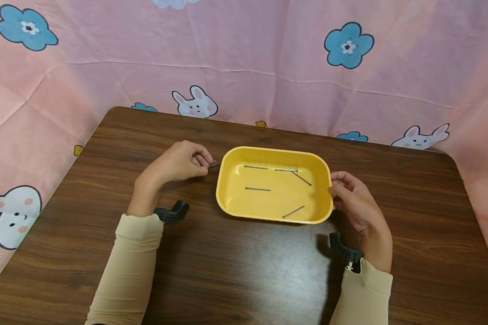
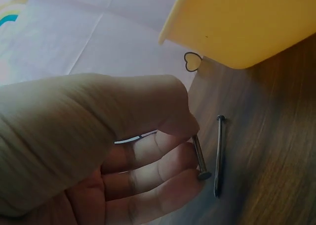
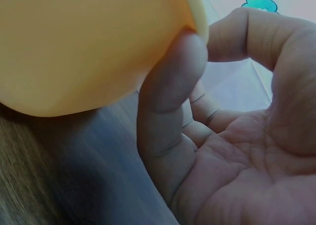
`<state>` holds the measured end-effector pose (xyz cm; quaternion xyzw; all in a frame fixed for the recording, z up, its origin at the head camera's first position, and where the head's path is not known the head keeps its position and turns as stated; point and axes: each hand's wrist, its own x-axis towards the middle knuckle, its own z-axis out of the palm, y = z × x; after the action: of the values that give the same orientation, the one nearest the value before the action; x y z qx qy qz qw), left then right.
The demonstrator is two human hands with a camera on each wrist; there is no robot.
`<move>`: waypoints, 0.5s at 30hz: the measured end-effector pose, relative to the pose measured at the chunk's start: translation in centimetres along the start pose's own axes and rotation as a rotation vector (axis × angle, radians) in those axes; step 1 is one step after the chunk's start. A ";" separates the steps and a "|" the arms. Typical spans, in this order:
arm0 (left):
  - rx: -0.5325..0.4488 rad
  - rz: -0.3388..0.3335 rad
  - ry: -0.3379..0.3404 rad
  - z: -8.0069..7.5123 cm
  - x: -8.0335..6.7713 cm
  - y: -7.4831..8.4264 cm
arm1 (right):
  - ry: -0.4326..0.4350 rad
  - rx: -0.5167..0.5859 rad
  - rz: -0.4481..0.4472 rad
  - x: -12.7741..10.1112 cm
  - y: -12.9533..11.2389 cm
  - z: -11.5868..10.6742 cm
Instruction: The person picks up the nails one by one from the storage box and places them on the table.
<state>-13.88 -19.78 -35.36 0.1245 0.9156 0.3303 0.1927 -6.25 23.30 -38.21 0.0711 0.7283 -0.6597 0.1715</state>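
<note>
My left hand (image 1: 179, 161) is just left of the yellow plastic tub (image 1: 273, 216). Thumb and fingers pinch a nail (image 2: 200, 158), its flat head sticking out below the fingertips in the left wrist view. Beside it on the table lies a second nail (image 2: 218, 160). On the tub's far right side, my right hand (image 1: 359, 203) holds the wall at the rim between thumb and fingers. Inside the tub, several dark steel nails lie scattered over the bottom, among them one nail (image 1: 258, 189) near the middle and another nail (image 1: 293, 211) at the front.
The dark wood-grain table (image 1: 236, 271) has rounded back corners. A pink cloth (image 1: 260, 49) printed with rabbits and blue flowers hangs behind it and along the sides. Black wrist mounts (image 1: 172, 212) jut out from both sleeves near the tabletop.
</note>
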 end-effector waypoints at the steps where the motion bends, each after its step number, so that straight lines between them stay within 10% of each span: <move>1: 0.003 -0.006 0.002 0.0 0.0 0.0 | 0.000 0.002 -0.001 0.0 0.0 0.0; 15: 0.100 -0.033 0.009 0.6 0.7 -0.6 | -0.013 -0.013 -0.005 0.0 0.0 -0.2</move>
<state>-14.29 -19.63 -36.34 0.1173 0.9337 0.2815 0.1875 -6.26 23.51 -38.21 0.0639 0.7314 -0.6559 0.1753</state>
